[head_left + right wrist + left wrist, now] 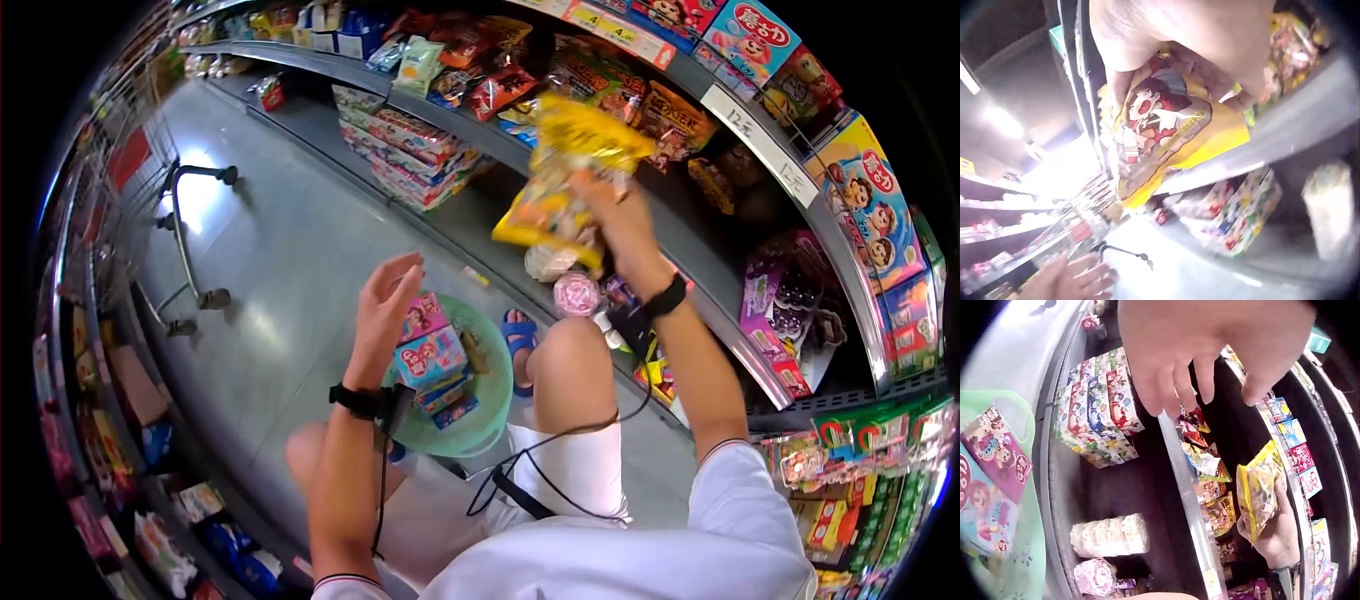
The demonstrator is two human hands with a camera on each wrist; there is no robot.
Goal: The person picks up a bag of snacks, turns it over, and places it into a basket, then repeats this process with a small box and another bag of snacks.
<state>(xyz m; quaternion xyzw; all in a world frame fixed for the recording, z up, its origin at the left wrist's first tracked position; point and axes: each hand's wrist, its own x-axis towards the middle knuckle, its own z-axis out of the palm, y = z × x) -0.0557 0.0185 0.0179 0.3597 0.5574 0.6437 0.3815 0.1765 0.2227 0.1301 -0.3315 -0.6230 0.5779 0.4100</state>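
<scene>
My right hand (622, 222) grips a yellow snack bag (575, 165) in front of the shelf. In the right wrist view the bag (1160, 128) shows a cartoon figure, with the thumb on one side and fingers over the other. My left hand (385, 300) holds nothing and hovers above a green basket (490, 425), its fingers loosely extended. Seen in the left wrist view, the left hand (1210, 344) has its fingers spread. Inside the basket lie a blue and pink box (432, 358) and other small boxes.
Bagged snacks (500, 90) line the shelf (480, 125). Below it stand stacked patterned boxes (410, 150) and a round pink package (577, 294). A shopping cart (180, 215) is on the aisle floor at left. Another stocked shelf (130, 430) runs along the left side.
</scene>
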